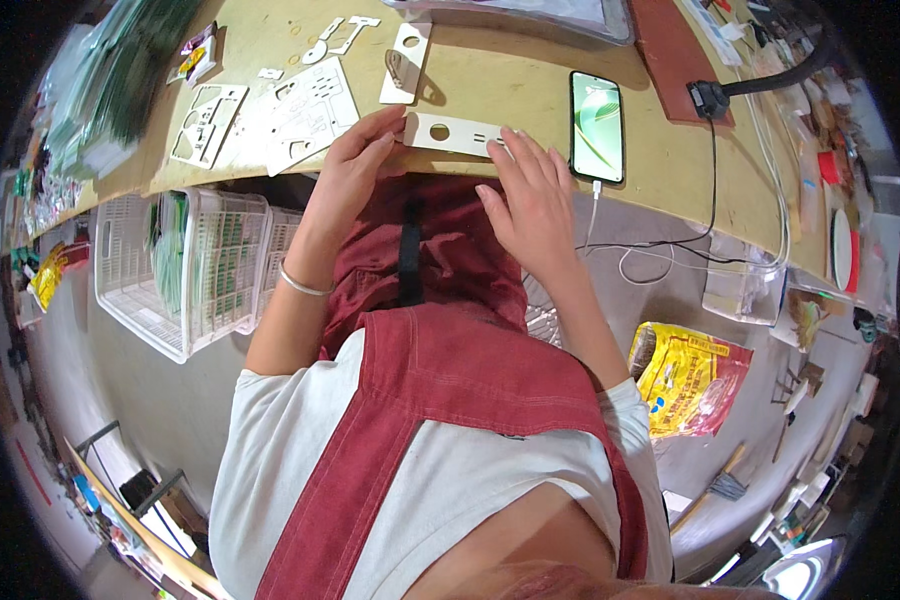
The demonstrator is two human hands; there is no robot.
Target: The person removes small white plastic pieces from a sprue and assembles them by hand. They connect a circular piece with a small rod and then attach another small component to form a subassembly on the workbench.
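A flat white strip (460, 136) with a round hole and small slots lies level at the near edge of the table. My left hand (362, 150) is at its left end, thumb and fingers closing on the end. My right hand (532, 195) rests its outstretched fingertips on the right end, thumb apart below the table edge. Just beyond, a second white strip (416, 42) with a round hole lies lengthwise, a small brown looped bundle (397, 70) on it. To the left are a white cut-out sheet (315, 115) and a smaller cut-out panel (208, 125).
A phone (597, 125) with a charging cable (595, 215) lies right of my hands. Loose white cut pieces (340, 38) and stacked clear packets (120, 80) are at the left. A white plastic basket (185, 270) stands below left, a yellow bag (685, 380) on the floor at right.
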